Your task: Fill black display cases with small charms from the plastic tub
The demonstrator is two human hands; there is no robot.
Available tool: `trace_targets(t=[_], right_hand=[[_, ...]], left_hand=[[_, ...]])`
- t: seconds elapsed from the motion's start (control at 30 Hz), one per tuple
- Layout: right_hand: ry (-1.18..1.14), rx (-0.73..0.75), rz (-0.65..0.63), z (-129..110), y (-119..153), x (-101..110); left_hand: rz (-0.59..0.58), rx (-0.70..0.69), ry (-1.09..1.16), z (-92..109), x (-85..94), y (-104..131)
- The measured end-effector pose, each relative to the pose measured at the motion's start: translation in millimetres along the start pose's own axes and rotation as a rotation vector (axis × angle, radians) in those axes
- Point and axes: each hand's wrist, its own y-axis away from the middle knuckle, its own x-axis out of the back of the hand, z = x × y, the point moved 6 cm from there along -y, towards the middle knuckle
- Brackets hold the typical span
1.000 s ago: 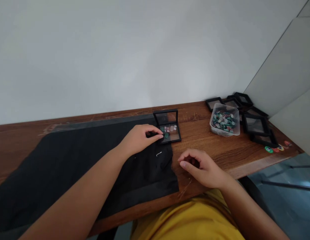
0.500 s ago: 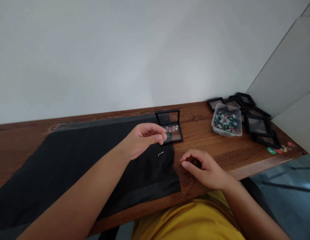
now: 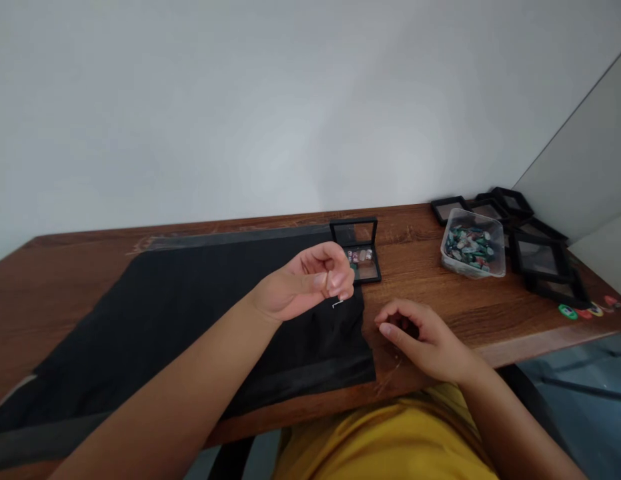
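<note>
My left hand hovers over the right part of a black cloth, its thumb and fingertips pinched together. Whatever lies between them is too small to make out. Behind these fingers stands a small black case with its clear-windowed lid raised. Small pinkish and pale stones lie inside it, along with something green partly covered by my hand. A small bent metal piece rests on the cloth just below my left fingers. My right hand is curled on the wooden table; its fingertips hide what they may hold.
To the right, a clear plastic tub contains many green, white and reddish stones. Several black window frames are piled around it. Coloured round discs lie by the table's right edge. A pale wall rises behind the table.
My left hand has drawn back slightly from the case towards me, its fingertips now lower and closer together. My right hand keeps its place. The view has shifted a little left.
</note>
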Motion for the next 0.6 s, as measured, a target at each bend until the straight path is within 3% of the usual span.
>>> trace_targets(t=[0.17, 0.37, 0.47, 0.6], right_hand=[[0.018, 0.012, -0.008, -0.4, 0.2, 0.6], [0.024, 0.02, -0.017, -1.3, -0.5, 0.7], [0.023, 0.026, -0.02, -1.5, -0.3, 0.2], [0.045, 0.035, -0.019, -2.6, -0.5, 0.1]], left_hand=[[-0.041, -0.015, 0.083, 1.6, -1.9, 1.4], [-0.025, -0.014, -0.047, -1.8, 5.7, -0.4], [0.015, -0.06, -0.12, -5.9, 22.0, -6.9], [0.176, -0.017, -0.382, -21.1, 57.8, -17.3]])
